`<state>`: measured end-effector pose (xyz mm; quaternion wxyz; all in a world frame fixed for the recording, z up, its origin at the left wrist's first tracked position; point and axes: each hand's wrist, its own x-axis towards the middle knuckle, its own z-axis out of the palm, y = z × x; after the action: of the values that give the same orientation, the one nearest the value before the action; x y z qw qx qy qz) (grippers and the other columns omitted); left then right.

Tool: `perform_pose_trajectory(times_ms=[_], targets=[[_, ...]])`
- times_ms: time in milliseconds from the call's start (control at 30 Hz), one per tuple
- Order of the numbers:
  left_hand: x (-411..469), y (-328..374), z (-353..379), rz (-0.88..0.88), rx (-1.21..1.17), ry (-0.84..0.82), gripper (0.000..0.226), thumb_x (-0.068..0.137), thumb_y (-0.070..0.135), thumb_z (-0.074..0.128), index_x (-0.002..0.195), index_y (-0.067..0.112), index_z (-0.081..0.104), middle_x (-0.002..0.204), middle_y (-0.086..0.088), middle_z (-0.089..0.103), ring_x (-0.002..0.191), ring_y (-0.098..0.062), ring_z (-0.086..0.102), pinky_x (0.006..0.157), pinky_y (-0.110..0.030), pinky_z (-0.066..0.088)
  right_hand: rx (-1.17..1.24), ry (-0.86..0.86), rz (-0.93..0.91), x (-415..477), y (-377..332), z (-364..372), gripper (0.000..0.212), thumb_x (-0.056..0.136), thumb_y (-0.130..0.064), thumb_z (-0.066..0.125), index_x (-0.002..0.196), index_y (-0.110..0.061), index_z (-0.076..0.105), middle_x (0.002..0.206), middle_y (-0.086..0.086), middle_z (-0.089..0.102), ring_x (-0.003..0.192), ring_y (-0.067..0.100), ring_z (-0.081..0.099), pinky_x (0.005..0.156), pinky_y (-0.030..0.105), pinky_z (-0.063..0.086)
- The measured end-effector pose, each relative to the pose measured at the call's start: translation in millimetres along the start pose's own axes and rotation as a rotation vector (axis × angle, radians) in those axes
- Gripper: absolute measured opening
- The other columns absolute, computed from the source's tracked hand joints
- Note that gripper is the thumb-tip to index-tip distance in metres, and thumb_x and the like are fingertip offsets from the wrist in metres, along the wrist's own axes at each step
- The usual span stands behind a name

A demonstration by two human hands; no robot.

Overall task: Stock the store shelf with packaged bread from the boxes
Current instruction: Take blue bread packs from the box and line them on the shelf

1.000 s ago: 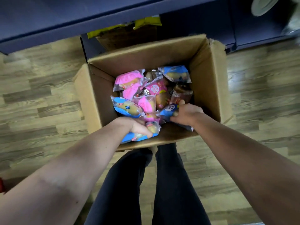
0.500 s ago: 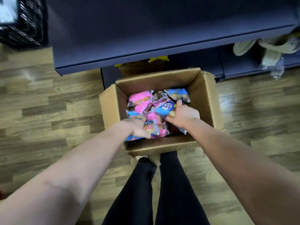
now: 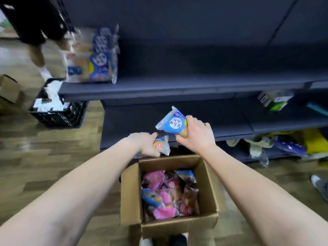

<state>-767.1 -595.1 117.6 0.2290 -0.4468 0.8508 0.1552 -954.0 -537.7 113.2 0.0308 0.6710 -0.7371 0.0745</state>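
Note:
My right hand (image 3: 197,134) grips a blue bread packet (image 3: 171,123) with a white round label, held up in front of the lower dark shelf (image 3: 230,123). My left hand (image 3: 145,142) grips a smaller bread packet (image 3: 160,145) just left of it, above the far rim of the open cardboard box (image 3: 131,192). The box on the floor holds several pink, blue and brown bread packets (image 3: 168,194). Larger blue bread bags (image 3: 94,57) stand at the left end of the upper shelf (image 3: 177,86).
A black crate (image 3: 58,112) with white items sits on the wooden floor at left, beside another cardboard box (image 3: 9,91). Another person's legs (image 3: 35,50) stand at the far left. Green-and-white cartons (image 3: 273,101) and loose bags (image 3: 301,141) lie on the right shelves.
Both hands have lifted out of the box, each carrying a bread packet, and now hold them up by the lower shelf. My view has tilted up from the box to the shelves.

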Motion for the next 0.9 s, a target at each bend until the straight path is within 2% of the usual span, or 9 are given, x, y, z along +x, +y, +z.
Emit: perform_pose_trajectory(times_ms=[167, 367, 633, 800, 900], targets=[[-34, -9, -84, -0.002, -0.124, 0.248, 0.071, 0.072, 0.049, 0.055, 0.136, 0.026, 0.034, 0.104, 0.002, 0.055, 0.091, -0.021, 0.057, 0.072, -0.032, 0.045, -0.025, 0.218, -0.002, 49, -4, -85, 0.055, 0.078, -0.057, 0.054, 0.114, -0.017, 0.044, 0.096, 0.001, 0.057, 0.09, 0.025, 0.058, 0.079, 0.039, 0.04], [-64, -14, -149, -0.075, -0.045, 0.469, 0.07, 0.075, 0.049, 0.055, 0.137, 0.026, 0.032, 0.112, -0.002, 0.053, 0.103, -0.024, 0.053, 0.082, -0.037, 0.045, -0.104, 0.319, 0.015, 71, -1, -141, 0.056, 0.08, -0.057, 0.052, 0.118, -0.017, 0.043, 0.095, 0.001, 0.055, 0.086, 0.025, 0.057, 0.075, 0.037, 0.037], [-66, -9, -170, -0.219, 0.06, 0.535, 0.067, 0.079, 0.052, 0.054, 0.136, 0.025, 0.033, 0.117, -0.004, 0.053, 0.107, -0.025, 0.051, 0.073, -0.034, 0.033, -0.153, 0.302, -0.008, 91, 16, -163, 0.055, 0.082, -0.057, 0.05, 0.12, -0.018, 0.041, 0.097, 0.0, 0.056, 0.086, 0.024, 0.057, 0.073, 0.036, 0.034], [-50, -4, -175, -0.288, 0.044, 0.529, 0.064, 0.078, 0.054, 0.053, 0.132, 0.023, 0.037, 0.116, -0.005, 0.055, 0.107, -0.027, 0.052, 0.079, -0.037, 0.034, -0.144, 0.26, -0.021, 114, 24, -162, 0.057, 0.083, -0.056, 0.048, 0.125, -0.018, 0.039, 0.104, 0.001, 0.057, 0.092, 0.025, 0.058, 0.077, 0.037, 0.036], [-34, -3, -177, -0.341, -0.006, 0.513, 0.065, 0.077, 0.053, 0.055, 0.131, 0.021, 0.039, 0.119, -0.008, 0.055, 0.111, -0.029, 0.051, 0.088, -0.04, 0.038, -0.14, 0.231, -0.041, 127, 27, -155, 0.06, 0.083, -0.055, 0.047, 0.128, -0.017, 0.038, 0.108, 0.002, 0.058, 0.095, 0.025, 0.058, 0.079, 0.037, 0.037]])
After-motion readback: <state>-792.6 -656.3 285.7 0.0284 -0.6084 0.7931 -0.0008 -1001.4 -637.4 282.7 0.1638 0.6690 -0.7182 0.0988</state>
